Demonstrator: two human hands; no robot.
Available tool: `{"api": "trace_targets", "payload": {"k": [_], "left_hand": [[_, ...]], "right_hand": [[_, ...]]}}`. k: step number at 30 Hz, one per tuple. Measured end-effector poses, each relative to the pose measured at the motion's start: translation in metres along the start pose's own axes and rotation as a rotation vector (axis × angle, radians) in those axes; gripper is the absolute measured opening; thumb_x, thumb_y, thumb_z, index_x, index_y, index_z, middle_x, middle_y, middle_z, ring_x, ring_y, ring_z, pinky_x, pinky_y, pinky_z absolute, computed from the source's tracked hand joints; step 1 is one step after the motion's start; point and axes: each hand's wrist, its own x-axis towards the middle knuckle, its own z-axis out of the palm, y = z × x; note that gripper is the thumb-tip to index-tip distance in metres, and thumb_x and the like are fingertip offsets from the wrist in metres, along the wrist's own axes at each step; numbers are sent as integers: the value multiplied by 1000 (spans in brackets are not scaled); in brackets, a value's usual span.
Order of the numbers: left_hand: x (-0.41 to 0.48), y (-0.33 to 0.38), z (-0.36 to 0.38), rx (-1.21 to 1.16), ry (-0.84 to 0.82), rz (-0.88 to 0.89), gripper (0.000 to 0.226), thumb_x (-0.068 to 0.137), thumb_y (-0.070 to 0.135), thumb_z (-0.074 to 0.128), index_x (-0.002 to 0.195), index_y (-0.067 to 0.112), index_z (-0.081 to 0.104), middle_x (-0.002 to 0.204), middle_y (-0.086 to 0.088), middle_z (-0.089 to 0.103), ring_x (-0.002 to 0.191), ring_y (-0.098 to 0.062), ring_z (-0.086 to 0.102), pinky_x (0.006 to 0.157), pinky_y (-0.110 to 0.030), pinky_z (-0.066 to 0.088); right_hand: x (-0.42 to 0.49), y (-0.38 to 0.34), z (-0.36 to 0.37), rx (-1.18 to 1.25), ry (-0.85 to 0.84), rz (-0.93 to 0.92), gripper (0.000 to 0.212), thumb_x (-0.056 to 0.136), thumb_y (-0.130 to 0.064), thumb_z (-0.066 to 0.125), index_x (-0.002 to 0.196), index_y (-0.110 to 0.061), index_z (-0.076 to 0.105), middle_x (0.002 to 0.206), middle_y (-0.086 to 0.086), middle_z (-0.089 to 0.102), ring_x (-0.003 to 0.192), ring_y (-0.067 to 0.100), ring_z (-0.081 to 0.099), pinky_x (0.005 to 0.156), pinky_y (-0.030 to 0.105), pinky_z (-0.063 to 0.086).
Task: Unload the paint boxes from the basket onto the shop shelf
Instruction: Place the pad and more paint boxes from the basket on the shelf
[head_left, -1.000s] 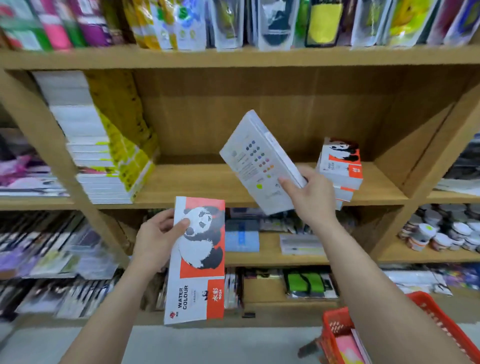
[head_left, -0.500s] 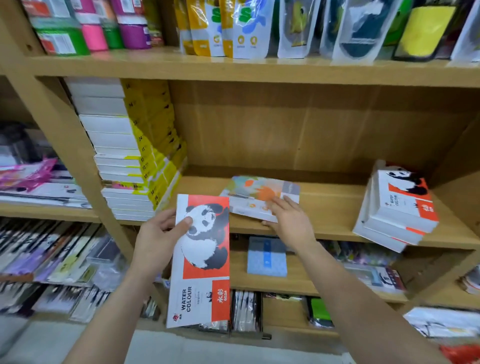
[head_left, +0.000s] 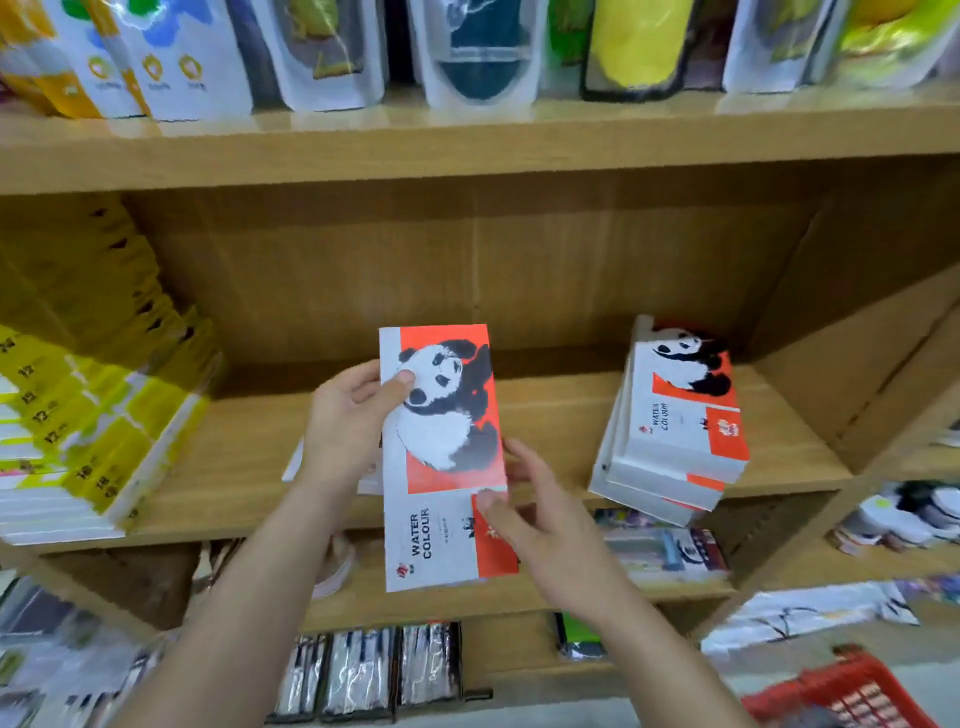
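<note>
A white and orange watercolour paint box (head_left: 441, 457) with a panda picture is held upright in front of the middle shelf (head_left: 545, 410). My left hand (head_left: 348, 421) grips its upper left edge, thumb on the panda. My right hand (head_left: 540, 525) touches its lower right edge, fingers spread. A box laid down earlier peeks out behind my left hand, its white corner (head_left: 293, 467) showing on the shelf. A stack of panda paint boxes (head_left: 680, 421) lies on the shelf to the right. The red basket (head_left: 852, 696) sits at the bottom right corner.
A tall stack of white and yellow boxes (head_left: 88, 426) fills the shelf's left side. Pouches (head_left: 467, 52) stand on the shelf above. Lower shelves hold packets (head_left: 363, 670) and small items. A wooden divider (head_left: 883, 374) closes the shelf on the right.
My right hand let go of the box it laid on the shelf and came back to the panda box. My left hand lifted the panda box up over the shelf.
</note>
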Motion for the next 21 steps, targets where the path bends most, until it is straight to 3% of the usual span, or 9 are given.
{"api": "trace_targets", "payload": {"k": [3,6,8,10,13,16,18,19,21], "left_hand": [[13,10,52,-42,-62,-20,19,92,29,70,97,12,78,96,-12,81,82,-21,76,74,-35,58],[24,22,101,-4,-148,20,39,95,40,62,89,2,70,94,-25,75,75,-24,67,70,-38,49],[29,28,127,92,-229,92,43,97,46,56,87,5,68,88,-13,77,70,-19,70,65,-32,49],[30,20,147,133,-356,100,34,98,46,53,102,16,71,98,-1,79,86,-15,74,78,-27,56],[18,-14,161,204,-560,-6,53,89,63,54,133,34,58,138,8,64,122,-14,62,107,-35,44],[4,-53,161,145,-716,-133,67,59,89,63,117,57,57,139,24,59,124,5,56,110,-34,42],[-6,-70,160,181,-850,-117,63,55,86,72,113,76,49,129,43,56,116,20,53,103,-26,44],[-11,-75,160,200,-912,-99,68,57,79,78,114,82,42,129,46,54,117,20,54,101,-25,46],[-18,-82,162,258,-967,-40,86,59,68,85,123,85,31,135,40,55,125,6,56,102,-34,49]], "right_hand": [[-6,-8,-29,166,74,15,45,99,-41,63,139,-41,43,115,-12,74,81,-3,72,59,15,53],[-12,-19,-65,219,206,-39,36,102,-26,58,138,-29,56,118,-6,78,99,8,75,77,26,61],[-16,-24,-92,301,312,-27,35,102,-21,59,137,-25,60,103,-8,81,84,7,78,65,22,60],[-18,-26,-121,294,440,27,31,98,-26,62,128,-28,67,94,-5,83,73,11,77,53,24,56],[-16,-24,-162,177,580,154,24,96,-31,62,116,-22,73,84,-4,83,62,14,75,46,24,51],[-3,-17,-186,-17,659,339,29,98,-37,58,101,-15,77,62,-5,76,45,10,65,36,24,41],[7,-9,-192,-257,696,450,43,96,-45,53,95,-9,77,70,6,77,61,21,70,49,34,49],[9,-5,-192,-405,713,480,45,96,-47,50,91,-10,75,71,9,75,69,28,68,55,34,46],[8,5,-188,-565,757,464,39,95,-49,46,77,-22,68,64,-1,67,73,31,63,54,33,40]]}}
